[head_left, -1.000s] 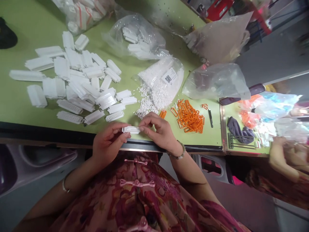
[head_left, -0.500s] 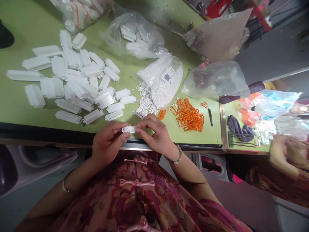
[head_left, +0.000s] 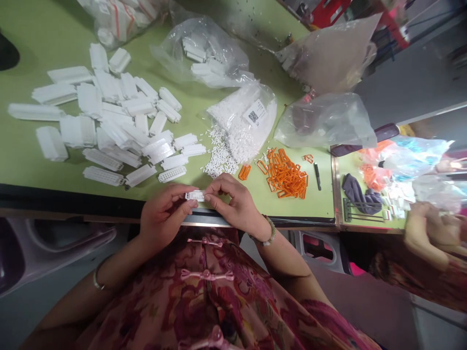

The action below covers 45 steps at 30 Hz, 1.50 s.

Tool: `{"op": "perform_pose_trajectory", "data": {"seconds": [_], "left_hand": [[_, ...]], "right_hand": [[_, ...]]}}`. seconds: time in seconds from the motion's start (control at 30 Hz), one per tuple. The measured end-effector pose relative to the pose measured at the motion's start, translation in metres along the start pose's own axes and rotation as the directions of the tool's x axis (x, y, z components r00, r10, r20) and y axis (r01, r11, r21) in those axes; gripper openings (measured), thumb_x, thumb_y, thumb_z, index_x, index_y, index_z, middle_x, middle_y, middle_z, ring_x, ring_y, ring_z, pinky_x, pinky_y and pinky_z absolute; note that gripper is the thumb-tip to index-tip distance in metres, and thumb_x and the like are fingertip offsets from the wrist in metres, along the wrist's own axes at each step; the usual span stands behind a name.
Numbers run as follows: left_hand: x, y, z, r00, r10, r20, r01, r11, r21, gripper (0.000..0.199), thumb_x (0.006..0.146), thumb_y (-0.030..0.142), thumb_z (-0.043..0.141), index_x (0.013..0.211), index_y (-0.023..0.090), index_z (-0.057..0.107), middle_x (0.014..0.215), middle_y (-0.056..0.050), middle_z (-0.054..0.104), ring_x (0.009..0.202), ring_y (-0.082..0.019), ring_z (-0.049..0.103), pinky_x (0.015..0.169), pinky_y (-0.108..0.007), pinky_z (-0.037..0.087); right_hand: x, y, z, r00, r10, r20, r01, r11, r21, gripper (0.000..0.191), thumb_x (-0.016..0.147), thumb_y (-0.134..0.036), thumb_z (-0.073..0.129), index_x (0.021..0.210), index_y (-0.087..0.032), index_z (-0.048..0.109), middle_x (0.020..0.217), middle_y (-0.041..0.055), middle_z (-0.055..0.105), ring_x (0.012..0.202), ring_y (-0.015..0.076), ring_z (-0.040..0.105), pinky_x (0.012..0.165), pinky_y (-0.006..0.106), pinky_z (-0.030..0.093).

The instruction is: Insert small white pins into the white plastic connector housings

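A block (head_left: 197,196) sits between the left fingers (head_left: 173,191) and the right fingers (head_left: 221,185), over the front edge of the counter (head_left: 22,150). Left of it and further back spreads the block heap (head_left: 136,133). Behind the right fingers lie the loose pegs (head_left: 218,163), next to a bag of pegs (head_left: 251,104). Behind that bag, to its left, lies a bag of blocks (head_left: 231,56). Right of the loose pegs come a bundle of frames (head_left: 244,172), the frame pile (head_left: 284,176) and a pen-like tool (head_left: 317,176).
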<state>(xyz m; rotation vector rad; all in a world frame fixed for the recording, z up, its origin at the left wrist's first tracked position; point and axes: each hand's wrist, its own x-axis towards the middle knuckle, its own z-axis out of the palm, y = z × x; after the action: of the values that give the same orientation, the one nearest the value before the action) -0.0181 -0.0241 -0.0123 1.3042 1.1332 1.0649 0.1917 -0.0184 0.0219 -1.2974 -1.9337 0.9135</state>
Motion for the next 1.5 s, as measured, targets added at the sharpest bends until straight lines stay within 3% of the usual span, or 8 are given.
{"op": "perform_pose_trajectory", "data": {"seconds": [0.33, 0.6, 0.73, 0.83, 0.93, 1.07, 1.2, 1.5], "left_hand": [[-0.002, -0.01, 0.0, 0.998, 0.067, 0.008, -0.067, 0.997, 0.042, 0.018, 0.093, 0.031, 0.077, 0.107, 0.022, 0.081, 0.093, -0.003, 0.082, 0.063, -0.015, 0.07, 0.063, -0.028, 0.058], [-0.004, -0.015, -0.005, 0.986, 0.145, 0.086, -0.151, 0.985, 0.08, 0.018, 0.095, 0.024, 0.076, 0.112, 0.023, 0.082, 0.106, -0.005, 0.083, 0.066, -0.014, 0.073, 0.064, -0.028, 0.061], [-0.004, -0.011, -0.003, 0.987, 0.141, 0.077, -0.146, 0.987, 0.072, 0.017, 0.094, 0.023, 0.075, 0.11, 0.021, 0.081, 0.099, -0.004, 0.083, 0.064, -0.014, 0.073, 0.062, -0.026, 0.059], [-0.006, -0.007, 0.0, 0.994, 0.109, 0.005, -0.109, 0.994, 0.013, 0.016, 0.097, 0.022, 0.071, 0.111, 0.021, 0.079, 0.088, -0.001, 0.081, 0.062, -0.013, 0.072, 0.061, -0.024, 0.058], [-0.006, -0.005, -0.001, 0.997, 0.077, -0.021, -0.077, 0.997, -0.003, 0.016, 0.099, 0.022, 0.069, 0.112, 0.021, 0.078, 0.083, 0.0, 0.079, 0.064, -0.013, 0.073, 0.063, -0.023, 0.058], [-0.005, -0.004, -0.002, 0.998, 0.064, -0.017, -0.064, 0.998, 0.01, 0.014, 0.097, 0.025, 0.072, 0.108, 0.02, 0.079, 0.083, -0.001, 0.079, 0.063, -0.013, 0.071, 0.062, -0.023, 0.056], [-0.003, -0.001, -0.001, 0.998, 0.058, -0.015, -0.059, 0.998, -0.007, 0.015, 0.094, 0.027, 0.073, 0.106, 0.02, 0.079, 0.081, -0.001, 0.077, 0.06, -0.013, 0.069, 0.06, -0.024, 0.055], [-0.002, -0.002, -0.001, 0.997, 0.076, -0.02, -0.075, 0.997, 0.008, 0.016, 0.095, 0.028, 0.073, 0.107, 0.02, 0.078, 0.081, -0.002, 0.078, 0.06, -0.014, 0.069, 0.061, -0.026, 0.056]], "right_hand": [[-0.002, -0.004, 0.001, 0.998, -0.023, -0.063, 0.022, 0.999, -0.024, 0.011, 0.102, -0.021, 0.067, 0.091, -0.023, 0.069, 0.089, 0.0026, 0.07, 0.088, 0.0192, 0.063, 0.083, 0.036, 0.05], [0.004, 0.003, -0.005, 0.956, 0.233, 0.18, -0.259, 0.956, 0.136, 0.008, 0.1, -0.028, 0.074, 0.101, -0.02, 0.073, 0.095, 0.0027, 0.072, 0.087, 0.017, 0.064, 0.079, 0.031, 0.051], [0.004, 0.007, -0.013, 0.954, 0.203, 0.221, -0.231, 0.967, 0.107, 0.01, 0.101, -0.03, 0.073, 0.104, -0.021, 0.075, 0.098, 0.003, 0.075, 0.087, 0.0167, 0.065, 0.081, 0.032, 0.053], [0.014, 0.014, -0.02, 0.986, 0.107, 0.127, -0.103, 0.994, -0.038, 0.012, 0.104, -0.032, 0.071, 0.111, -0.023, 0.077, 0.104, 0.0049, 0.077, 0.093, 0.0193, 0.066, 0.084, 0.035, 0.053], [0.03, 0.022, -0.016, 1.0, 0.015, -0.008, -0.017, 0.92, -0.392, 0.017, 0.108, -0.023, 0.062, 0.11, -0.022, 0.079, 0.106, 0.0092, 0.076, 0.102, 0.0249, 0.062, 0.095, 0.043, 0.05], [0.05, 0.023, 0.002, 0.995, 0.037, 0.089, 0.031, 0.752, -0.658, 0.026, 0.111, -0.023, 0.057, 0.104, -0.018, 0.081, 0.103, 0.0133, 0.072, 0.103, 0.0285, 0.058, 0.094, 0.044, 0.047], [0.056, 0.018, 0.011, 0.989, 0.056, 0.134, 0.056, 0.7, -0.712, 0.031, 0.112, -0.02, 0.051, 0.101, -0.016, 0.08, 0.102, 0.0132, 0.07, 0.102, 0.0282, 0.056, 0.094, 0.044, 0.045], [0.069, 0.01, 0.013, 0.981, 0.086, 0.174, 0.052, 0.749, -0.66, 0.022, 0.106, -0.016, 0.059, 0.089, -0.017, 0.072, 0.1, 0.0139, 0.068, 0.102, 0.0296, 0.056, 0.096, 0.047, 0.043]]}}
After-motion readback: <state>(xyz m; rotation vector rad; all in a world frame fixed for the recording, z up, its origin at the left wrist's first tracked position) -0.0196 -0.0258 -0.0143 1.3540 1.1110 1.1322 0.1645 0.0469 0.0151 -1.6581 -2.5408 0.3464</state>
